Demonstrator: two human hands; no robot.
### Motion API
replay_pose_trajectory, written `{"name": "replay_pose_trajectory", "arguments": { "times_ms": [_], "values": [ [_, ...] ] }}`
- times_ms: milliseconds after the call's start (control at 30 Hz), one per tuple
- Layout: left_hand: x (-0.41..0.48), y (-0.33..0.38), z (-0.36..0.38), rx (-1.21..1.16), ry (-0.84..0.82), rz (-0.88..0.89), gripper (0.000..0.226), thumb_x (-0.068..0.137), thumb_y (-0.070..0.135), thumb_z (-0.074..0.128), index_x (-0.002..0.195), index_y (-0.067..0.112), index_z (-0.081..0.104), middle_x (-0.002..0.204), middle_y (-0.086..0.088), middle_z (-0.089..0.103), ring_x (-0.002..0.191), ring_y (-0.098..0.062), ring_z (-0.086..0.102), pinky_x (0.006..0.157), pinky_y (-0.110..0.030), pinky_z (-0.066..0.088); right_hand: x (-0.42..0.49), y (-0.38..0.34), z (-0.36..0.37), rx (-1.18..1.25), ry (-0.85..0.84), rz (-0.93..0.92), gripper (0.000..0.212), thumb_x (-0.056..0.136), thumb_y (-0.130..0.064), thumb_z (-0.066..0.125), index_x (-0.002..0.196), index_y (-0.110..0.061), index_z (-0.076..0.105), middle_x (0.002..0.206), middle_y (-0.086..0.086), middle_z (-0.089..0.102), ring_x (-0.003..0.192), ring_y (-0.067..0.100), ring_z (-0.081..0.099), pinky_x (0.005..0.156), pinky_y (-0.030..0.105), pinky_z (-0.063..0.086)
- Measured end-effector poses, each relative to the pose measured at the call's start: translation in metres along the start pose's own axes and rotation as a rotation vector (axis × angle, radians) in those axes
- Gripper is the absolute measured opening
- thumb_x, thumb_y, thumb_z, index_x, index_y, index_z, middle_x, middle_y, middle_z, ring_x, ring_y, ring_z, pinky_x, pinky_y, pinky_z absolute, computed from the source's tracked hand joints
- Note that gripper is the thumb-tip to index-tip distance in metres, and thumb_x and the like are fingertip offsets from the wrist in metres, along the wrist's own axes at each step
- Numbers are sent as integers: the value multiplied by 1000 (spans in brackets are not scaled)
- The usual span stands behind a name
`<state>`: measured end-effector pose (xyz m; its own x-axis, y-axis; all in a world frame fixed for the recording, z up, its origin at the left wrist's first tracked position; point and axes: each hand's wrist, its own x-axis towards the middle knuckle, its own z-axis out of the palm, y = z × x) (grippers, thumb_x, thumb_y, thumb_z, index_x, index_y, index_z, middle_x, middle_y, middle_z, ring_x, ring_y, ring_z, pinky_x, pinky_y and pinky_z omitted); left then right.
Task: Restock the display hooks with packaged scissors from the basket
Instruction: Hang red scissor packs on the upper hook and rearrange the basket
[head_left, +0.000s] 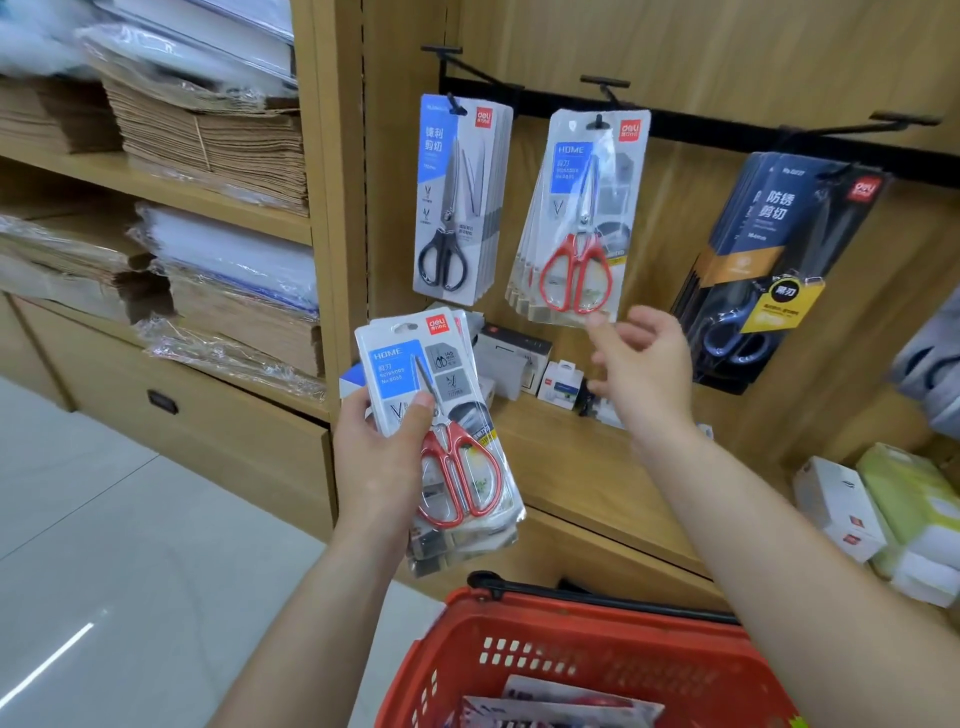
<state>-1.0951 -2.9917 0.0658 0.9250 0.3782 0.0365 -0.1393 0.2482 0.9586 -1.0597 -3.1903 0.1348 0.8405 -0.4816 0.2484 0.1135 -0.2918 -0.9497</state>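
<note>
Boxes (561, 382) crowd the shelf (571, 462) below hung scissors (576, 218).

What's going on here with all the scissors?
A person is filling up the scissor hooks in a shop. Their left hand holds a stack of red-handled scissor packs. Their right hand reaches up with loose fingers, holding nothing, right at the bottom edge of the hanging red-handled packs on the middle hook. A red basket below has more packs in it.
</note>
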Motion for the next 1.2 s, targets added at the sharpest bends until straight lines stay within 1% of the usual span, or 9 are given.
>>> {"name": "replay_pose_trajectory", "arguments": {
  "times_ms": [67, 133, 233, 300, 533, 733, 867, 1100, 1200],
  "values": [
    [0, -1, 0, 9, -3, -1, 21, 94, 26, 75, 109, 25, 61, 103, 3, 77, 89, -18, 78, 84, -48, 63, -18, 15, -2, -104, -3, 4, 50, 93, -41, 72, 136, -23, 52, 118, -10, 60, 108, 20, 66, 95, 50, 57],
    [0, -2, 1, 23, -10, -3, 20, 94, 27, 75, 108, 25, 61, 102, 4, 78, 88, -17, 78, 83, -47, 64, -36, 27, -1, -114, -166, 4, 28, 96, -34, 69, 121, -24, 61, 113, -9, 64, 103, 17, 66, 93, 50, 58],
    [-1, -4, 4, 33, -14, 4, 24, 95, 25, 74, 115, 19, 62, 102, 3, 78, 86, -17, 78, 76, -39, 64, -68, 32, 4, -145, -597, 7, 18, 96, -39, 67, 112, -34, 61, 111, -10, 68, 94, 10, 70, 76, 29, 58],
    [-3, -6, 6, 28, -12, 12, 24, 96, 23, 73, 117, 17, 62, 100, 4, 78, 83, -13, 78, 65, -26, 61, -83, 38, 11, -111, -696, -21, 20, 94, -36, 72, 109, -40, 60, 104, -14, 73, 91, -2, 70, 75, 19, 55],
    [-2, -9, 7, -20, -23, -1, 21, 98, 27, 70, 116, 16, 63, 100, 3, 78, 84, -10, 77, 70, -28, 59, -91, 46, 26, 14, -502, -10, 10, 104, -25, 59, 105, -25, 69, 95, -2, 80, 86, 17, 77, 85, 46, 61],
    [-1, -11, 9, -7, -22, -34, 7, 105, 26, 59, 109, 22, 64, 98, 9, 78, 98, -19, 75, 89, -43, 60, -92, 51, 32, -50, -334, -1, 23, 107, -41, 47, 102, -20, 55, 83, -9, 61, 67, -7, 57, 61, 12, 43],
    [0, -12, 5, 69, 3, 16, 13, 102, 14, 64, 115, 17, 63, 106, 2, 77, 96, -20, 75, 89, -46, 60, -91, 53, 31, -50, -333, 39, 30, 106, -47, 43, 93, -21, 49, 82, -5, 58, 74, 13, 57, 68, 34, 47],
    [4, -10, -1, 86, 18, 36, 12, 101, 16, 66, 111, 21, 62, 105, 1, 77, 96, -22, 76, 89, -51, 61, -74, 47, 7, -1, -284, -22, 15, 107, -43, 47, 106, -32, 57, 102, -3, 73, 96, 19, 71, 88, 50, 56],
    [4, -8, -1, 82, 26, 33, 14, 101, 16, 66, 114, 18, 62, 105, -1, 77, 95, -22, 76, 90, -54, 60, -67, 34, -3, 20, -306, -75, 11, 107, -39, 51, 98, -35, 56, 98, 10, 73, 82, 30, 73, 71, 53, 62]
  ]
}}
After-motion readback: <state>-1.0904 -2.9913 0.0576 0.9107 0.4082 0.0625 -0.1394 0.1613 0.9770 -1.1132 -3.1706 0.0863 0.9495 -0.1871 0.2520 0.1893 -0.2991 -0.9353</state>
